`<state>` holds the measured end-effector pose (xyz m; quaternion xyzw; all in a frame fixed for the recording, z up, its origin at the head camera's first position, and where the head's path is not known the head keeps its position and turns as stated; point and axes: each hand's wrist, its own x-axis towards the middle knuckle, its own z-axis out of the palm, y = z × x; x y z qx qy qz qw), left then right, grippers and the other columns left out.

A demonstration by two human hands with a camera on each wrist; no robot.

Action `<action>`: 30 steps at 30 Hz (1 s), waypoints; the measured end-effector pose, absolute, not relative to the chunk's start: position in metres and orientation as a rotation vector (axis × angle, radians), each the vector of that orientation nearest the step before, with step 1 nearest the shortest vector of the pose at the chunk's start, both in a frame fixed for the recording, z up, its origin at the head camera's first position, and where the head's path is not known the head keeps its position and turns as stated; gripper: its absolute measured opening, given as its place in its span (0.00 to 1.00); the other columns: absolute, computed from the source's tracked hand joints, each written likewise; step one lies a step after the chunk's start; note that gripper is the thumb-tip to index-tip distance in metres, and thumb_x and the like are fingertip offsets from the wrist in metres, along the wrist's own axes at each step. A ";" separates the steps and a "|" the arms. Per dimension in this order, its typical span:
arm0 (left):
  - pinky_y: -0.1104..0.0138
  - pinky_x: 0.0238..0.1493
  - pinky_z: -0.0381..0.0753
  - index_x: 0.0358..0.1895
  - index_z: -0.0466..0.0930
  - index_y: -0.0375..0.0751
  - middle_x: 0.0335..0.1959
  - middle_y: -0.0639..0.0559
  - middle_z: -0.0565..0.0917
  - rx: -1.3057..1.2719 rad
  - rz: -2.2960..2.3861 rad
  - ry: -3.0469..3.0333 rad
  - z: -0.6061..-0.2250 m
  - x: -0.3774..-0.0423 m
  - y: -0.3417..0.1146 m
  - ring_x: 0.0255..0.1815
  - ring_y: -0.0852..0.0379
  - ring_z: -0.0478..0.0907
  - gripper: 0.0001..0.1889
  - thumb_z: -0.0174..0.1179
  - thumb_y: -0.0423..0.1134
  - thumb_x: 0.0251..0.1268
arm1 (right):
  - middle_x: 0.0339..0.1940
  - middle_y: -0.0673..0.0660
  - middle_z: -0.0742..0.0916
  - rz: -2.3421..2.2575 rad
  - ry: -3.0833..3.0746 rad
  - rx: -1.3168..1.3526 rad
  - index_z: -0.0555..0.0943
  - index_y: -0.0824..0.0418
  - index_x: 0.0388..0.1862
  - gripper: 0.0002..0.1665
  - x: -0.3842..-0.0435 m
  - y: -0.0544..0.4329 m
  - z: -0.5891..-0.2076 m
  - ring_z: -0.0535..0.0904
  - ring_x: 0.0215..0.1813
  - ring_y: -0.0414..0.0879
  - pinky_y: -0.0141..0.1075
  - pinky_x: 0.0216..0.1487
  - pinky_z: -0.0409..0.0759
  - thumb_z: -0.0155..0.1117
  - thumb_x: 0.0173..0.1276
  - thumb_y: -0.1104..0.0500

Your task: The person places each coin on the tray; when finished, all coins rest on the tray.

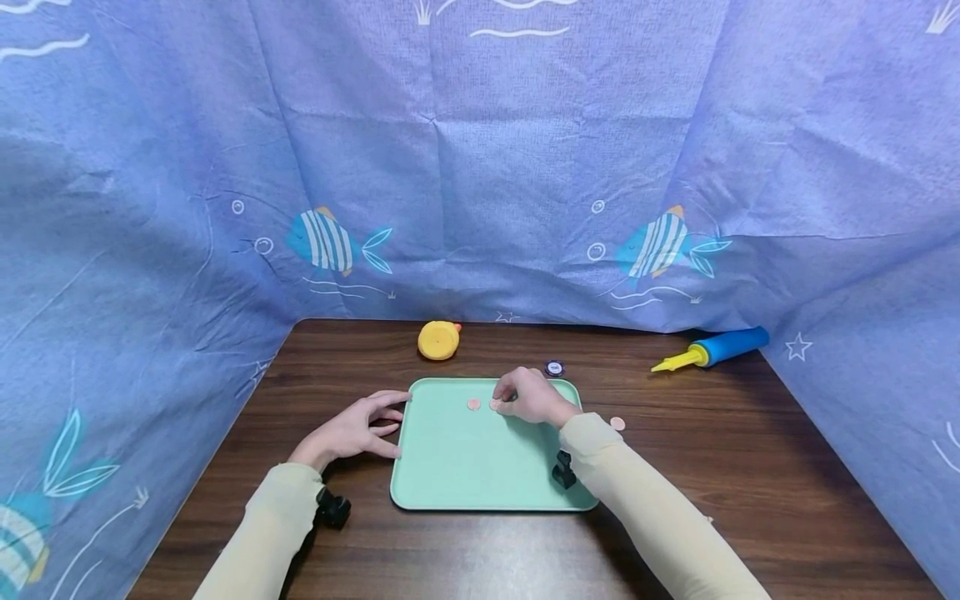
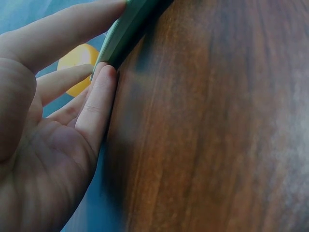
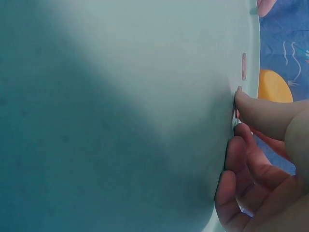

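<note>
A light green tray (image 1: 480,467) lies on the table. My left hand (image 1: 356,429) rests at its left edge, fingers spread and fairly straight; in the left wrist view the fingertips (image 2: 107,75) touch the rim. Over the tray's back part, my right hand (image 1: 531,396) has thumb and forefinger at a small pale pink disc (image 1: 495,404) and seems to pinch it low on the tray; the thumb partly hides it in the right wrist view. Just left of it lies a second pink disc (image 1: 473,404) flat on the tray, also visible past the thumb (image 3: 263,116).
Behind the tray lies a dark chip with a pale centre (image 1: 554,368). A third pink disc (image 1: 617,423) is on the wood right of the tray. A round yellow object (image 1: 438,341) sits at the back, and a blue and yellow hand pump (image 1: 720,348) at the back right.
</note>
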<state>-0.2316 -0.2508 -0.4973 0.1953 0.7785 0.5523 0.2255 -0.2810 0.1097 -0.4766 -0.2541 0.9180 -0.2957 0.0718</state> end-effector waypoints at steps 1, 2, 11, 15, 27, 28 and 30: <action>0.62 0.72 0.78 0.82 0.58 0.34 0.81 0.34 0.57 0.537 1.521 2.147 -0.497 -0.232 -0.251 0.73 0.36 0.68 0.52 0.80 0.30 0.56 | 0.35 0.47 0.91 -0.894 2.759 -0.762 0.92 0.56 0.38 0.02 -0.281 0.110 -0.477 0.85 0.41 0.41 0.38 0.44 0.86 0.77 0.68 0.60; 0.62 0.72 0.78 0.82 0.58 0.34 0.81 0.34 0.57 0.537 1.522 2.147 -0.498 -0.232 -0.251 0.73 0.36 0.68 0.52 0.80 0.30 0.56 | 0.35 0.47 0.91 -0.895 2.759 -0.762 0.91 0.56 0.38 0.02 -0.281 0.110 -0.477 0.85 0.41 0.41 0.38 0.44 0.87 0.77 0.69 0.60; 0.62 0.72 0.78 0.82 0.58 0.34 0.81 0.34 0.57 0.547 1.517 2.147 -0.499 -0.234 -0.250 0.74 0.36 0.67 0.52 0.79 0.30 0.56 | 0.36 0.49 0.90 -0.886 2.749 -0.742 0.91 0.55 0.40 0.04 -0.280 0.114 -0.476 0.84 0.41 0.42 0.40 0.44 0.85 0.77 0.69 0.58; 0.63 0.71 0.78 0.82 0.58 0.35 0.81 0.35 0.57 0.540 1.512 2.151 -0.499 -0.233 -0.250 0.73 0.37 0.68 0.52 0.80 0.31 0.56 | 0.36 0.49 0.90 -0.887 2.738 -0.747 0.91 0.55 0.42 0.05 -0.279 0.120 -0.474 0.83 0.41 0.43 0.39 0.44 0.85 0.78 0.68 0.59; 0.65 0.70 0.79 0.83 0.59 0.36 0.80 0.35 0.57 0.528 1.517 2.151 -0.499 -0.232 -0.249 0.73 0.38 0.68 0.52 0.80 0.32 0.56 | 0.36 0.50 0.89 -0.899 2.753 -0.817 0.90 0.59 0.42 0.08 -0.269 0.156 -0.466 0.84 0.41 0.43 0.38 0.42 0.86 0.79 0.64 0.64; 0.65 0.70 0.79 0.83 0.59 0.36 0.80 0.35 0.57 0.524 1.522 2.146 -0.499 -0.232 -0.250 0.73 0.38 0.68 0.52 0.81 0.32 0.55 | 0.37 0.50 0.90 -0.900 2.755 -0.809 0.90 0.59 0.43 0.08 -0.269 0.160 -0.466 0.85 0.42 0.44 0.38 0.43 0.86 0.78 0.64 0.64; 0.66 0.70 0.79 0.83 0.59 0.37 0.81 0.36 0.57 0.513 1.535 2.132 -0.499 -0.232 -0.250 0.74 0.38 0.67 0.53 0.81 0.32 0.55 | 0.39 0.51 0.90 -0.904 2.756 -0.784 0.90 0.59 0.43 0.08 -0.267 0.167 -0.463 0.85 0.44 0.45 0.40 0.44 0.87 0.78 0.65 0.64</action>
